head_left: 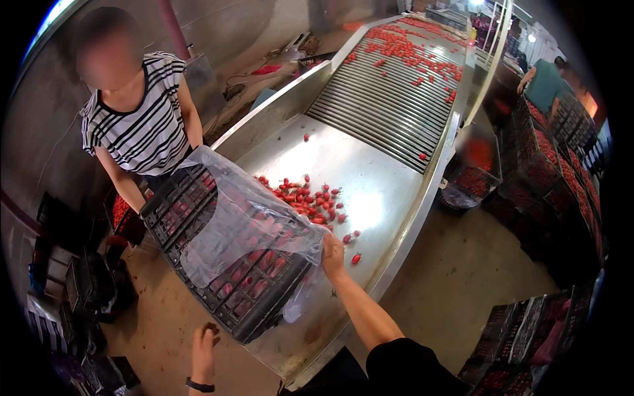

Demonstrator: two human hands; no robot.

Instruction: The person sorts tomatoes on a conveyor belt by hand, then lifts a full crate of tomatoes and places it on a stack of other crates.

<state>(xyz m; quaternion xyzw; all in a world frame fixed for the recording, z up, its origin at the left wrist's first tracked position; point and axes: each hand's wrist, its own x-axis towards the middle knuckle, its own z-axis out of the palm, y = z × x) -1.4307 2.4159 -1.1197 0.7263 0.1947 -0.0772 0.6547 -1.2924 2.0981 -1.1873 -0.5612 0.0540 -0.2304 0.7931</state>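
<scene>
A black plastic crate (246,321) is tipped over the metal chute (389,175), its slatted bottom toward me. A clear plastic liner (206,256) hangs over it, and red cherry tomatoes show through the slats. More cherry tomatoes (309,200) lie spilled on the chute beyond the crate. My right hand (333,256) is closed on the crate's right edge, with liner bunched at the fingers. Below the crate, apart from it, my left hand (204,350) is raised with bent fingers apart, holding nothing. A person in a striped shirt (142,125) has their hands at the crate's far side.
Past the chute, a bed of metal rollers (380,99) carries scattered tomatoes. Stacked crates of tomatoes (538,165) stand at the right, near another person in green (545,86). More crates (522,336) sit at lower right; black crates (92,284) crowd the left floor.
</scene>
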